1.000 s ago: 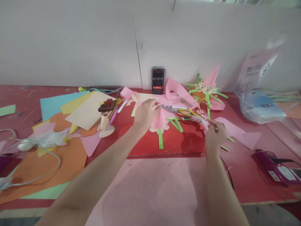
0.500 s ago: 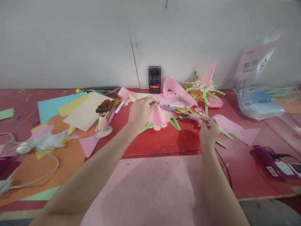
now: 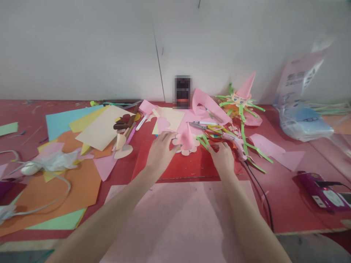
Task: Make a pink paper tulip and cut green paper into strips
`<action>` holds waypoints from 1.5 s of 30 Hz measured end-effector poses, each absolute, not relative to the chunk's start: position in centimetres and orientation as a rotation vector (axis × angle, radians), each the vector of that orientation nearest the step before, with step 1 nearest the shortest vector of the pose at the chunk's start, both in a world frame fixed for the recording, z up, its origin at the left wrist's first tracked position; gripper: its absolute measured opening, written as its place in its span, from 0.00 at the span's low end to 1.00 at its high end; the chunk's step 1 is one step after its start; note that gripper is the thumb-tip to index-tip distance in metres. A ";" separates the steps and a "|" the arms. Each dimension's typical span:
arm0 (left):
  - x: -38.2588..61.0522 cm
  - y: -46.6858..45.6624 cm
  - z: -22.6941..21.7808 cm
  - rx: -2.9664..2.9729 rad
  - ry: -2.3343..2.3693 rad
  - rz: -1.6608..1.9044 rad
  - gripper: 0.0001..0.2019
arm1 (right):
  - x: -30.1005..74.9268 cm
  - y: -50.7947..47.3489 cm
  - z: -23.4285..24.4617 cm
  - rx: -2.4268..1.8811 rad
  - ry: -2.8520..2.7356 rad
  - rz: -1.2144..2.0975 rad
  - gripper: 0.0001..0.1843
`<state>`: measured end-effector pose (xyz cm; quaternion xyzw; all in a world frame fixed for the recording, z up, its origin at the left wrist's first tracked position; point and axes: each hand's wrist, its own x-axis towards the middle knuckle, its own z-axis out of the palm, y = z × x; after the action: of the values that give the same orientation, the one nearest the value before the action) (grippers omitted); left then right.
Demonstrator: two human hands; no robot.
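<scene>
A pink paper cone (image 3: 187,137) stands upright on its scalloped cream base on a red sheet (image 3: 178,166). My left hand (image 3: 161,150) reaches in from the left, and its fingertips pinch the edge of that base. My right hand (image 3: 223,157) is just right of the cone with its fingers curled down. They end at the green paper strips (image 3: 204,142), and what they grip is hidden. A glue gun (image 3: 236,143) lies on the table right of my right hand, its black cord (image 3: 260,190) trailing toward me.
A large pink sheet (image 3: 181,223) lies in front of me. Coloured paper sheets (image 3: 90,128) and a white cable (image 3: 49,204) are spread on the left. Scissors (image 3: 200,126), a paper figure with a pink hat (image 3: 242,96), a plastic bag (image 3: 301,124) and a purple device (image 3: 320,190) are on the right.
My right hand has let go of the glue gun and moved left toward the cone. My left hand has come off the cone's tip and drawn back to its base. The cone now stands upright.
</scene>
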<state>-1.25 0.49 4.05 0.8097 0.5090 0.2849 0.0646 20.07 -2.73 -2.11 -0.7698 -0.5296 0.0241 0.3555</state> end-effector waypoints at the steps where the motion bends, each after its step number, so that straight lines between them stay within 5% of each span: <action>1: -1.5 0.2 3.3 2.446 1.529 0.795 0.14 | 19.9 -2.7 -2.2 -2.016 -1.377 0.063 0.17; 13: -2.4 -0.5 1.2 2.416 1.517 0.779 0.13 | 20.8 -2.5 -2.2 -1.899 -1.221 0.419 0.11; 23: -2.1 -1.1 2.3 2.211 1.405 1.017 0.12 | 20.3 -3.4 0.6 -1.531 -1.195 0.086 0.09; 28: -1.5 -2.0 3.5 2.012 1.204 0.992 0.17 | 18.4 -4.1 1.1 -1.223 -1.465 0.462 0.04; 31: -1.3 -2.7 3.7 1.975 1.159 0.982 0.11 | 17.3 -4.3 0.7 -1.157 -1.565 0.593 0.04; 45: -3.4 -3.6 0.9 2.433 1.225 1.144 0.09 | 15.4 -3.7 -1.0 -1.144 -1.648 0.670 0.07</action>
<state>-3.37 -3.65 0.94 0.8199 0.4129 0.3854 0.0936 15.35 -3.73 -0.99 -0.4711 -0.6788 0.2758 0.4912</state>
